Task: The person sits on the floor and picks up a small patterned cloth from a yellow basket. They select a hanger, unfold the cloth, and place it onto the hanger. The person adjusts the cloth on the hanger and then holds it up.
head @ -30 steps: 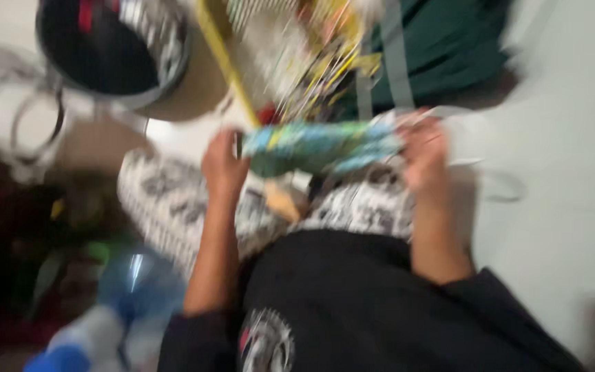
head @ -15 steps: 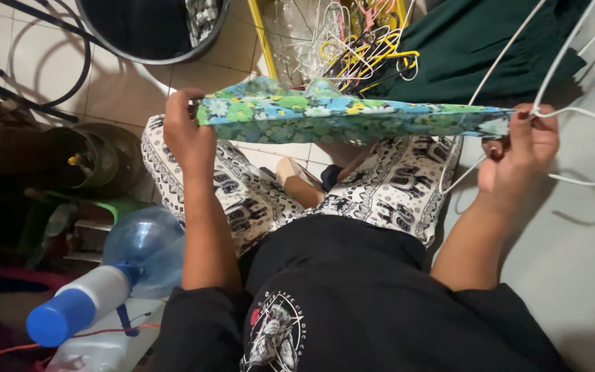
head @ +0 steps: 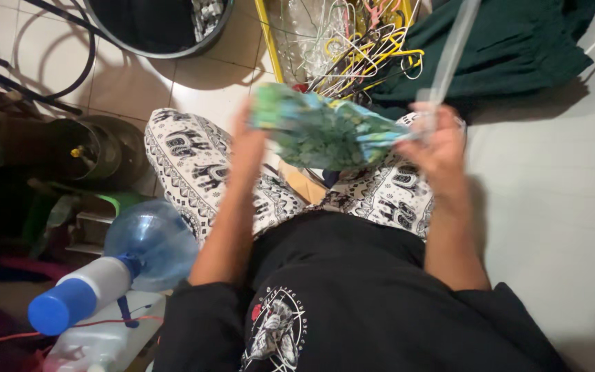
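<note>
Cloth [head: 321,131], green-and-blue floral, bunches between 2 gripping hands: left hand [head: 248,141] clutches one end, right hand [head: 439,145] the other plus a white hanger [head: 452,48].

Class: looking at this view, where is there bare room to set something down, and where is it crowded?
Free: the pale surface right of the right hand, below the green cloth. Crowded: hanger pile ahead; water jug and clutter on the left.

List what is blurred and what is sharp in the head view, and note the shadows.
Head view: both hands, left and right, and the floral cloth are motion-blurred; the hanger pile and blue bottle stay sharp; the black tub casts a hard shadow on the tiles.
</note>
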